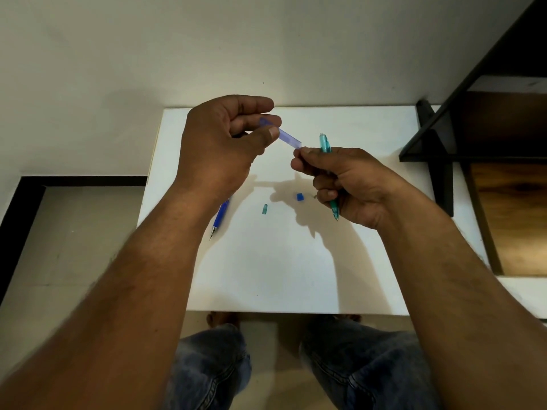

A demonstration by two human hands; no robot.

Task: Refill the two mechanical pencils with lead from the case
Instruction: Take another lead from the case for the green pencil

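No words, brands or numbers can be read; a darker mark on the translucent blue plastic lead case [290,139] is too blurred.

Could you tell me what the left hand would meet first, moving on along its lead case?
Likely the fingertips of the right hand, at the far end of the lead case; depth is unclear.
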